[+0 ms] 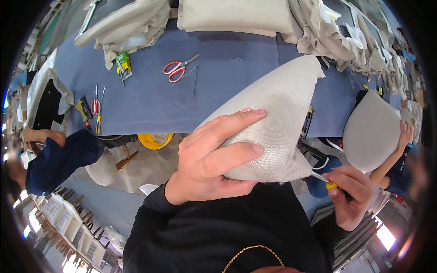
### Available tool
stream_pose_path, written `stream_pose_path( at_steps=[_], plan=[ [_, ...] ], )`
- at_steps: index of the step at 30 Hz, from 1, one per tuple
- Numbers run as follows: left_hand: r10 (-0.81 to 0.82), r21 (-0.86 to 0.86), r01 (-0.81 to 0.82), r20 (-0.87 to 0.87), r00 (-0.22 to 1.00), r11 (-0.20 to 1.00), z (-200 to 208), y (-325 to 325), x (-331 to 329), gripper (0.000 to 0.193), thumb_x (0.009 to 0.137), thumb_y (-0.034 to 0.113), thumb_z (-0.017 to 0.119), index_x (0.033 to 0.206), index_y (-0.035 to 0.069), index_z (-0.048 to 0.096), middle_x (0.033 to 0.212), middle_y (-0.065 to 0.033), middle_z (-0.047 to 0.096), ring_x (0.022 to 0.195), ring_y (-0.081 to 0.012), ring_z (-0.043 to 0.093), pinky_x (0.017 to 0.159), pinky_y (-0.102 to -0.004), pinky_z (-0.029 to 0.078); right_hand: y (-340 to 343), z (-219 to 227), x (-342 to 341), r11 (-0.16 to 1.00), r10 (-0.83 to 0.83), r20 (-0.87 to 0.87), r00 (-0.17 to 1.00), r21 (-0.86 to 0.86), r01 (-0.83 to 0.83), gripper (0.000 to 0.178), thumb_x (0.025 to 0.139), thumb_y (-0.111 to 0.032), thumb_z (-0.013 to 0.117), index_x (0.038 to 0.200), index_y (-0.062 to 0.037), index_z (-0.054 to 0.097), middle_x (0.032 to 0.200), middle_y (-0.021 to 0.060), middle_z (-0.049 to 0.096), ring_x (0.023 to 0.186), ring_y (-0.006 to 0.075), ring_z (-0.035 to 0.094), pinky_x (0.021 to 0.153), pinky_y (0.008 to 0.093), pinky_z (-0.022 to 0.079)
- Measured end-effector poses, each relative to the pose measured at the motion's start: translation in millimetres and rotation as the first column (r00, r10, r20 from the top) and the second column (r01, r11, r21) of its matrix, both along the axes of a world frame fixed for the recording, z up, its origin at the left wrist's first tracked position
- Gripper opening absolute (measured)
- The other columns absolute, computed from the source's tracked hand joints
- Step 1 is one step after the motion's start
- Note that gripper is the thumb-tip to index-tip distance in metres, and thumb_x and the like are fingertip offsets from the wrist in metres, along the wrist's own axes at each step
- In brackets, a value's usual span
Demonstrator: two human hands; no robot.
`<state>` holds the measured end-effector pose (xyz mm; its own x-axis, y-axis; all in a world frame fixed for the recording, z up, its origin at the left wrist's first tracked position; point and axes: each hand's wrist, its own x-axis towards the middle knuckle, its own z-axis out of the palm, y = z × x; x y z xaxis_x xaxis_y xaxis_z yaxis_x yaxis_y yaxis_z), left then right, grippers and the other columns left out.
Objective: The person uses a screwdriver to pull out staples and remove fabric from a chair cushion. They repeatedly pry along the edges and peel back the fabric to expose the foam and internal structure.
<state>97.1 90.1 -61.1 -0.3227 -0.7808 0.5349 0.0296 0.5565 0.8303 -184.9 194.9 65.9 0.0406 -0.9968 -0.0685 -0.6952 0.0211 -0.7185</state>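
Note:
A beige fabric-covered chair pad (273,98) is held up tilted in front of my body, its pointed end toward the far right. My left hand (216,159) grips it from the left, fingers spread over the woven cover; the thumb's hold is partly hidden. At the pad's lower right corner, my right hand (350,195) is closed round the yellow handle of a screwdriver (321,177). Its metal shaft reaches the fabric edge there, and the tip is hidden by the pad.
On the blue-grey table (236,79) lie red-handled scissors (178,69), a green-yellow box (123,65), smaller scissors (95,107) and a staple gun (83,109). Folded beige fabric (234,16) sits at the back. A yellow bucket (155,141) stands below. Co-workers are at both sides, one holding another pad (371,129).

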Motion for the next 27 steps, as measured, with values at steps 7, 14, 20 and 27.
stream_pose_path(
  at_steps=[7, 14, 20, 27],
  plan=[
    [-0.052, 0.005, 0.052, 0.008, 0.999, 0.999, 1, -1, -4, 0.066, 0.055, 0.007, 0.087, 0.118, 0.013, 0.069, 0.138, -0.0218, 0.072, 0.110, -0.0418, 0.077, 0.087, -0.0407, 0.063, 14, 6, -7, 0.997, -0.033, 0.051, 0.998, 0.070, 0.029, 0.023, 0.095, -0.016, 0.081, 0.107, 0.0027, 0.082, 0.089, 0.0125, 0.073, 0.069, 0.0193, 0.066, 0.062, 0.0285, 0.048],
    [-0.029, 0.078, 0.027, 0.023, 0.999, 0.997, 2, -3, -4, 0.065, 0.059, 0.008, 0.087, 0.121, 0.012, 0.069, 0.138, -0.0191, 0.073, 0.104, -0.0395, 0.076, 0.087, -0.0399, 0.061, 12, 5, -19, 0.992, -0.037, 0.038, 0.999, 0.122, 0.032, 0.022, 0.094, -0.017, 0.076, 0.102, 0.0027, 0.079, 0.089, 0.0132, 0.073, 0.075, 0.0224, 0.067, 0.066, 0.0307, 0.049],
    [-0.112, 0.105, 0.102, 0.096, 0.989, 0.989, 19, -18, 7, 0.069, 0.063, 0.015, 0.091, 0.129, 0.010, 0.069, 0.142, -0.0164, 0.069, 0.119, -0.0399, 0.069, 0.106, -0.0473, 0.051, 30, -66, -133, 0.978, -0.112, 0.312, 0.944, 0.204, 0.049, 0.022, 0.097, -0.022, 0.074, 0.103, -0.0013, 0.067, 0.097, 0.0079, 0.070, 0.078, 0.0140, 0.059, 0.064, 0.0271, 0.042],
    [-0.522, -0.065, 0.529, 0.098, 0.847, 0.846, 19, -75, -15, 0.064, 0.071, 0.026, 0.098, 0.125, 0.011, 0.069, 0.142, -0.0218, 0.068, 0.135, -0.0431, 0.061, 0.117, -0.0551, 0.041, -75, -130, -18, 0.958, -0.147, 0.773, 0.617, -0.044, 0.283, 0.042, 0.104, -0.022, 0.068, 0.138, 0.0012, 0.065, 0.131, 0.0122, 0.071, 0.054, 0.0013, 0.044, 0.051, 0.0203, 0.035]
  ],
)
